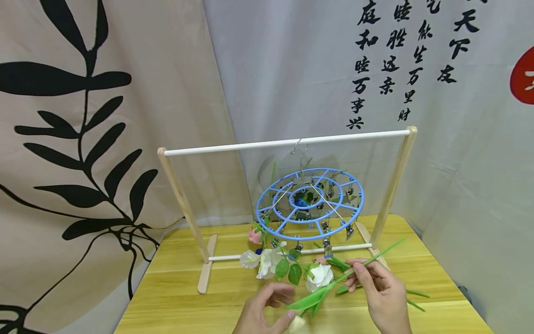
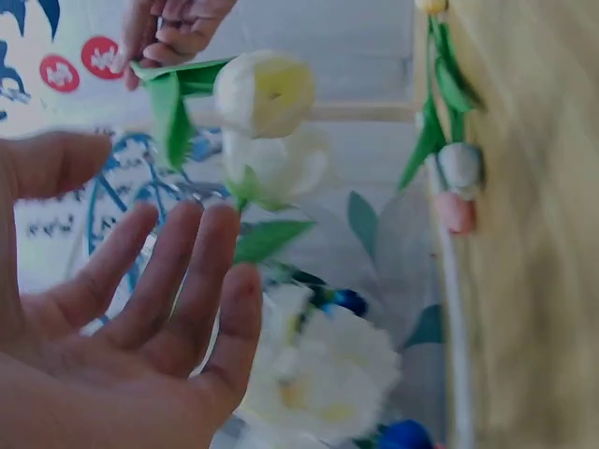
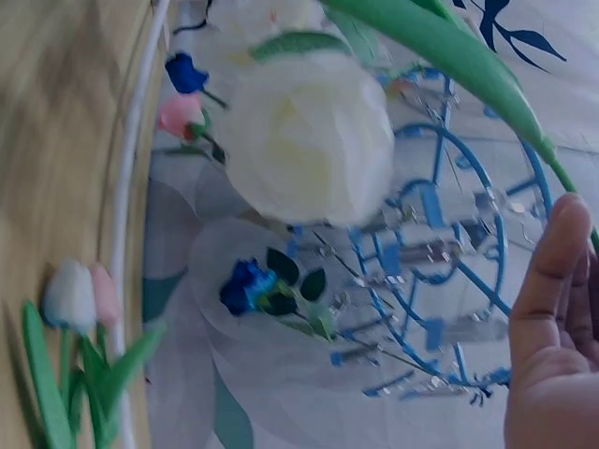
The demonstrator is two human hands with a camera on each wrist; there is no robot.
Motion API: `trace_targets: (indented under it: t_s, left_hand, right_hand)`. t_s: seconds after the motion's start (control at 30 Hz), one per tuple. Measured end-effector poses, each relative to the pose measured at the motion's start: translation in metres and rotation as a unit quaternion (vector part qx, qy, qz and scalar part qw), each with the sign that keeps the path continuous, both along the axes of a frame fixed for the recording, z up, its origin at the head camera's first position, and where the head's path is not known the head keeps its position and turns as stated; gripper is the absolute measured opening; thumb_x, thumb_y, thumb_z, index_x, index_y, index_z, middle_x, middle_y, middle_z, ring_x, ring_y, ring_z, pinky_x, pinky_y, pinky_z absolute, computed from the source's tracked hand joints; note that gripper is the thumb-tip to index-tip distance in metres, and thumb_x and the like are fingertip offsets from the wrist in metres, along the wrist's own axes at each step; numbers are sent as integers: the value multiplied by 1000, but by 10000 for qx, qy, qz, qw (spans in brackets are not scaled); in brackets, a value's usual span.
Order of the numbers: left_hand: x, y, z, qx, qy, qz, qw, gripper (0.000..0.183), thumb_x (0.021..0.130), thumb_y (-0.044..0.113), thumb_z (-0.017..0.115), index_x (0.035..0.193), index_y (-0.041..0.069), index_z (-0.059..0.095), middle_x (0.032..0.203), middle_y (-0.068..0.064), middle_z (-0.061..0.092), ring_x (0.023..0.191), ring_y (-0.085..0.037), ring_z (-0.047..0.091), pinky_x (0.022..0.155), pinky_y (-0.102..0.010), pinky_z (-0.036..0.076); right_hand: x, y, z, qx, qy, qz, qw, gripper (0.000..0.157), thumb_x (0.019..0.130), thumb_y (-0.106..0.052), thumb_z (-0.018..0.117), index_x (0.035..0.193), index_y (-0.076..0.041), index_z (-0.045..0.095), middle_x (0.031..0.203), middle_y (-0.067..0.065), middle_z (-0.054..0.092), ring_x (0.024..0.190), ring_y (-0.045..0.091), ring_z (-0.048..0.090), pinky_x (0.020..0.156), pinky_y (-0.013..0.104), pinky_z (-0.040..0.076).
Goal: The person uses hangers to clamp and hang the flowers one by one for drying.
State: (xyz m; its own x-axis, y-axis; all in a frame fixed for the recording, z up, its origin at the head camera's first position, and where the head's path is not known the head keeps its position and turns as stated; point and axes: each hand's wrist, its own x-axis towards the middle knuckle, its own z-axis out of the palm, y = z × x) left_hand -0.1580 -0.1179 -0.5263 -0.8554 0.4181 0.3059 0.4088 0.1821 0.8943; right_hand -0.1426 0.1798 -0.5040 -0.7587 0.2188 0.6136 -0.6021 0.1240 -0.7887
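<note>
Both hands low in the head view, over the near edge of the yellow wooden table. Right hand pinches the long green stem of an artificial flower, fingers curled about it; the stem runs up-right past the fingertips and down-left to a pale bud just beside the left hand. Left hand wide, fingers straight and spread, holding nothing; the left wrist view shows the open palm with the cream bud hovering just beyond the fingertips. More flowers lie loose on the table between the hands and the rack: white blooms, a white rose, a pink bud. Behind them a wooden rack carries a blue round clip hanger on a hook; metal clips dangle from its rim, and some green stems seem caught in it, though what each clip grips cannot be told. No true container present; the hanger is the only holder. Risks, as judged: the thin pinch far up the stem leaves the bud end free to sag or swing out of reach of the open hand; a sweep of either hand could scatter the loose blooms; a tug at the hanging ring would set it swaying on its hook.
</note>
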Motion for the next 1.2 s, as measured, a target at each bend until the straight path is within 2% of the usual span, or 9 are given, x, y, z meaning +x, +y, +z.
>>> trace_targets:
  t_s: [0.1, 0.2, 0.27, 0.33, 0.43, 0.6, 0.77, 0.97, 1.2]
  left_hand:
    - [-2, 10, 10, 90, 845, 351, 9958, 36, 107, 12, 84, 140, 22, 77, 129, 3, 84, 111, -10, 80, 98, -34, 70]
    - [-4, 27, 22, 262, 1650, 742, 9832, 40, 106, 6, 84, 141, 24, 77, 129, 3, 83, 107, -15, 82, 94, -32, 71]
    - [-5, 39, 29, 319, 1968, 928, 9755, 45, 105, 3, 85, 144, 23, 76, 131, 2, 83, 108, -19, 83, 94, -32, 72]
    - [-6, 51, 36, 294, 2057, 1082, 9722, 47, 104, 3, 85, 147, 21, 75, 133, 0, 83, 110, -22, 84, 96, -32, 72]
    - [-9, 66, 45, 129, 1977, 1215, 9726, 47, 106, 8, 85, 151, 14, 74, 138, -7, 82, 116, -26, 84, 102, -34, 71]
    - [-20, 87, 56, -319, 1556, 1277, 9790, 48, 113, 26, 81, 155, 4, 70, 140, -13, 81, 124, -28, 83, 109, -37, 69]
    - [-32, 103, 63, -708, 1168, 1310, 9819, 47, 113, 32, 81, 149, 3, 73, 138, -12, 83, 125, -27, 82, 107, -36, 70]
    - [-43, 112, 69, -526, 849, 1376, 9854, 34, 113, 29, 82, 136, 4, 80, 120, -10, 87, 108, -20, 85, 97, -33, 72]
    - [-49, 106, 72, -272, 831, 1248, 9883, 25, 111, 27, 82, 130, 11, 86, 112, -5, 89, 96, -8, 82, 87, -21, 68]
  right_hand:
    - [-1, 9, 6, 70, -164, -185, 9997, 21, 115, 15, 57, 117, 11, 78, 95, 3, 83, 72, 14, 75, 63, 27, 64]
    - [-4, 17, 11, 309, -221, -308, 9988, 21, 115, 14, 59, 117, 7, 79, 92, 3, 80, 72, 15, 73, 62, 28, 62]
    - [-6, 21, 15, 516, -190, -380, 9978, 21, 115, 13, 60, 116, 6, 79, 93, 2, 81, 71, 15, 73, 62, 28, 61]
    - [-9, 24, 18, 748, -145, -417, 9962, 20, 114, 13, 62, 116, 4, 80, 94, 0, 80, 72, 14, 73, 62, 27, 61]
    - [-12, 27, 19, 983, -13, -405, 9943, 21, 112, 14, 64, 116, 2, 81, 95, -2, 80, 72, 13, 73, 62, 27, 62]
    - [-19, 28, 18, 1284, 314, -360, 9906, 27, 109, 17, 68, 112, -6, 83, 96, -6, 80, 73, 11, 73, 64, 23, 61]
    - [-24, 28, 18, 1551, 582, -391, 9854, 29, 104, 20, 72, 104, -7, 81, 104, -12, 80, 73, 13, 73, 68, 20, 63]
    - [-25, 28, 18, 1860, 326, -504, 9807, 31, 106, 14, 76, 102, -17, 81, 106, -17, 79, 74, 8, 76, 69, 21, 66]
    - [-29, 22, 16, 1692, 809, -382, 9815, 33, 101, 21, 75, 104, -11, 82, 104, -6, 81, 73, 6, 75, 66, 20, 64]
